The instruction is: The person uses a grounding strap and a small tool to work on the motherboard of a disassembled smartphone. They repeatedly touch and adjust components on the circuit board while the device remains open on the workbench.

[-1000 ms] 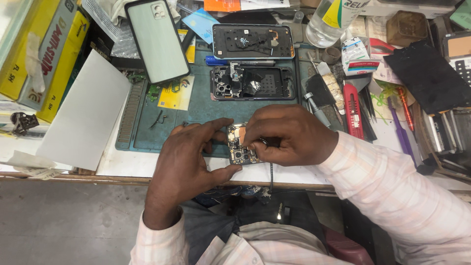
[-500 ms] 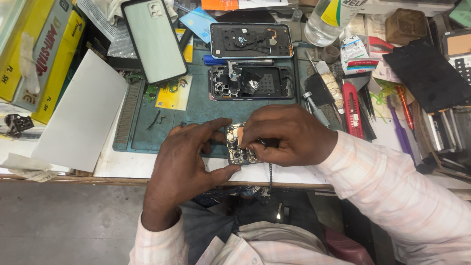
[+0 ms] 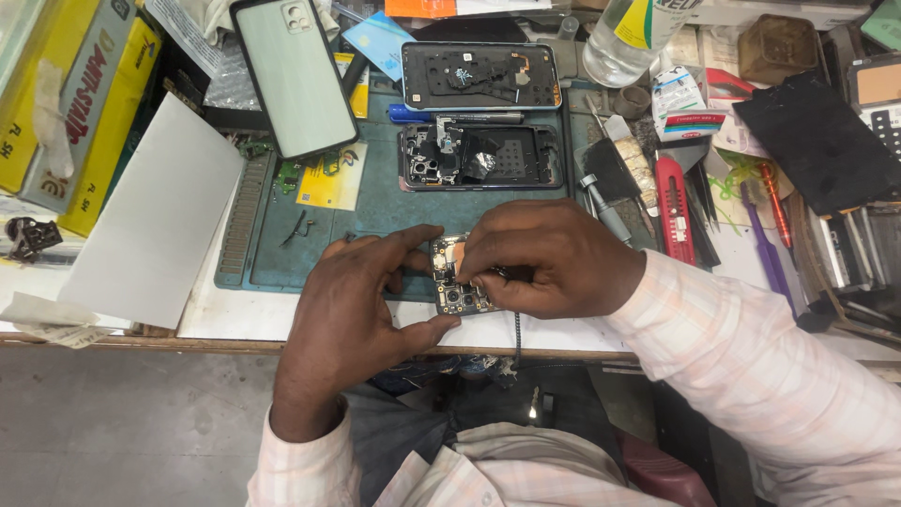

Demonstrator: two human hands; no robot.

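1. Little has moved since the earlier frames: both hands stay at the near edge of the workbench, pinching the same small part, and the view has shifted only slightly.
2. At far left, yellow cardboard boxes (image 3: pixel 56 103) are cut off by the frame edge, so their number cannot be told. One blank white card (image 3: pixel 155 221) lies beside them.
3. One pale green phone back cover with a black rim (image 3: pixel 286 75) leans at the upper left of a dark teal rubber work mat (image 3: pixel 375 221).
4. The left hand (image 3: pixel 352 314) grips a small phone circuit board with camera lenses (image 3: pixel 455 286) between thumb and fingers, closed on its left and lower edges.
5. The board sits at the mat's front edge, between the two hands. Much of it is hidden by fingers.
6. The right hand (image 3: pixel 554 258) presses its fingertips onto the board's right side, pinched shut. Whether it also holds a thin tool cannot be made out.
7. Two opened black phone frames (image 3: pixel 483 155) lie one above the other at the back of the mat.
8. One red-handled cutter (image 3: pixel 671 202) lies right of the mat among cluttered tools too jumbled to count.
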